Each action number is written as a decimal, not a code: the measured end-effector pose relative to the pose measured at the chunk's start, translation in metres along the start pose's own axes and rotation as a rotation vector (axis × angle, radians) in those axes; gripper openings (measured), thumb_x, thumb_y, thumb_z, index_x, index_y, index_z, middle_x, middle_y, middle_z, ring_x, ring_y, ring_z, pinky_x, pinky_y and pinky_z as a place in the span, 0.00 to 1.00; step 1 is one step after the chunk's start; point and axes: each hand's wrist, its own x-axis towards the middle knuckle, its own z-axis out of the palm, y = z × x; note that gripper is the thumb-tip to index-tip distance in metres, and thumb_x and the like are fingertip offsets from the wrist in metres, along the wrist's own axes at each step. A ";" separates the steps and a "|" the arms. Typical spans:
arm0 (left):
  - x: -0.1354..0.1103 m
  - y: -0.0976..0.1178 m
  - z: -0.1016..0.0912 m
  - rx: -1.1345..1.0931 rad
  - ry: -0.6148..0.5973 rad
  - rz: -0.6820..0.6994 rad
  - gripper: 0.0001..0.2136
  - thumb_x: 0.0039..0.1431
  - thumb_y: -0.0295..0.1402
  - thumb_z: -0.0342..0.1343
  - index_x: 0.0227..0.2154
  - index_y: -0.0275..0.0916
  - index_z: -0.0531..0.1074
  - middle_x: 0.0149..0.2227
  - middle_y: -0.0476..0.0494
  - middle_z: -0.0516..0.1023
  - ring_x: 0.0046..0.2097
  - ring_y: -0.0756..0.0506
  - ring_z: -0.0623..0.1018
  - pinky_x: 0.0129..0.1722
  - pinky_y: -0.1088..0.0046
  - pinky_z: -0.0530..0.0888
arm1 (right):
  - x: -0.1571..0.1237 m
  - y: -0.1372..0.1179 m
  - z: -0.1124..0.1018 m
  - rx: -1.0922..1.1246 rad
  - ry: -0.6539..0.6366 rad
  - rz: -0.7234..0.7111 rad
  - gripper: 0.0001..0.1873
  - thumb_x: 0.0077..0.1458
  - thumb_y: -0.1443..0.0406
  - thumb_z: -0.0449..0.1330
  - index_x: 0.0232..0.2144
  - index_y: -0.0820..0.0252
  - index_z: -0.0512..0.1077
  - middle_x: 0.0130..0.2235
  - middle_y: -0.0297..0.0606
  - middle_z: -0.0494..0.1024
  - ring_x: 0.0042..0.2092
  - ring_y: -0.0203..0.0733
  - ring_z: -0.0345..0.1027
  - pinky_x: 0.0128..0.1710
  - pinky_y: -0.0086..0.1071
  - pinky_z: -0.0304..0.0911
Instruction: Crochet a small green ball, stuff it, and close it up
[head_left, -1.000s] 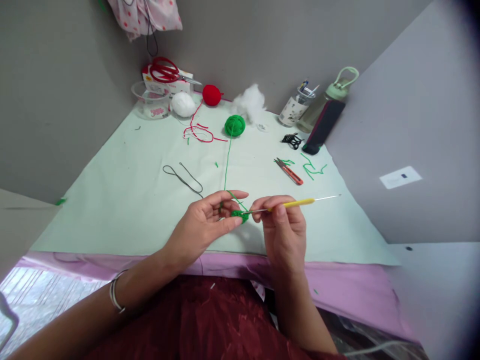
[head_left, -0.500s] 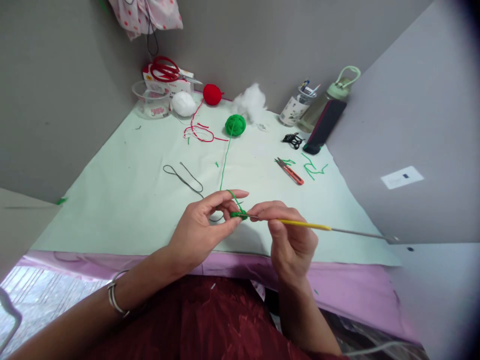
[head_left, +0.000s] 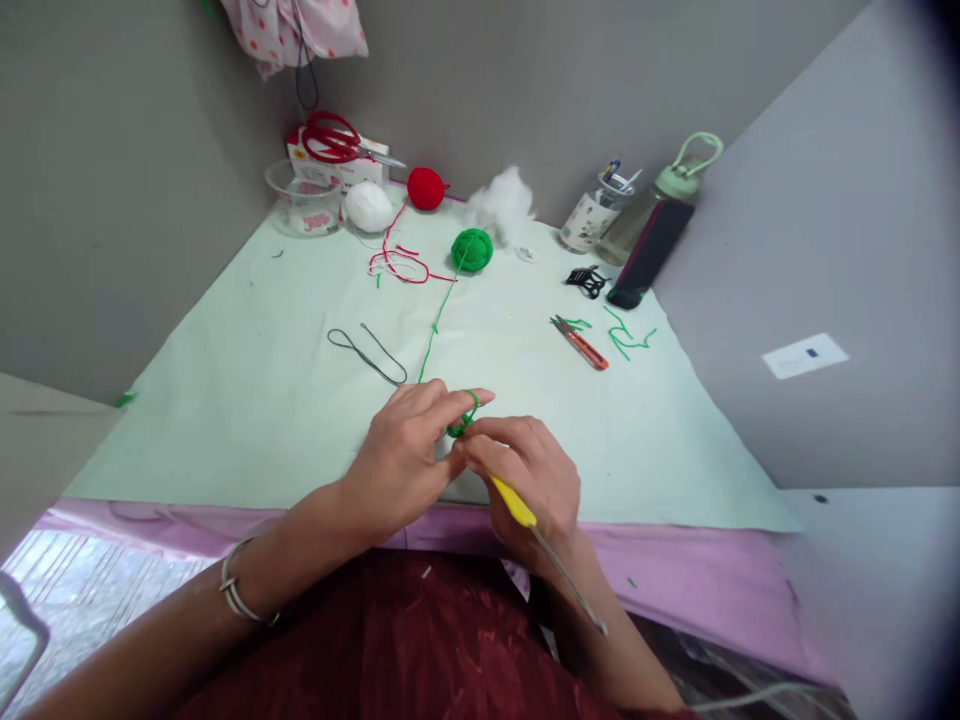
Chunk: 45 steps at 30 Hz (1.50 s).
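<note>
My left hand (head_left: 405, 450) pinches a small green crochet piece (head_left: 457, 430), with green yarn looped over its extended index finger. That strand runs back across the table to a green yarn ball (head_left: 472, 250). In my right hand (head_left: 532, 475) is a crochet hook (head_left: 514, 500) with a yellow grip, its bare metal end pointing down toward my right wrist. The hook's working tip is hidden by the fingers at the crochet piece. The fingertips of both hands meet there, just above the table's front edge.
Red-handled scissors (head_left: 330, 138), a clear tub (head_left: 304, 205), a white yarn ball (head_left: 368, 207) and a red one (head_left: 426, 188) stand at the back. To the right lie orange thread snips (head_left: 581, 343), a black hair claw (head_left: 587, 281), a phone (head_left: 651, 253) and a bottle (head_left: 637, 215).
My right hand has moved left and turned, swinging the hook's rear end from pointing right to pointing down. The crochet piece has shifted slightly left, and the yarn strand now slants further left.
</note>
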 end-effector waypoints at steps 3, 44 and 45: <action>0.000 0.004 0.001 -0.061 0.004 -0.069 0.19 0.56 0.26 0.61 0.51 0.42 0.80 0.33 0.48 0.74 0.35 0.46 0.72 0.42 0.66 0.71 | -0.009 0.003 0.012 0.004 0.112 -0.015 0.15 0.64 0.73 0.60 0.48 0.50 0.76 0.44 0.41 0.84 0.43 0.44 0.77 0.40 0.38 0.73; -0.003 0.014 -0.004 -0.897 -0.084 -0.420 0.17 0.59 0.31 0.68 0.51 0.44 0.80 0.38 0.50 0.79 0.43 0.50 0.77 0.48 0.74 0.74 | 0.004 0.004 0.007 1.018 0.430 0.626 0.09 0.69 0.60 0.59 0.38 0.53 0.78 0.37 0.36 0.85 0.32 0.36 0.74 0.34 0.33 0.69; -0.003 0.014 -0.004 -0.879 -0.081 -0.417 0.17 0.59 0.32 0.68 0.51 0.44 0.81 0.38 0.50 0.79 0.43 0.50 0.77 0.48 0.73 0.74 | 0.004 0.004 0.006 1.026 0.430 0.632 0.09 0.69 0.60 0.59 0.38 0.53 0.78 0.37 0.35 0.85 0.32 0.36 0.74 0.34 0.33 0.70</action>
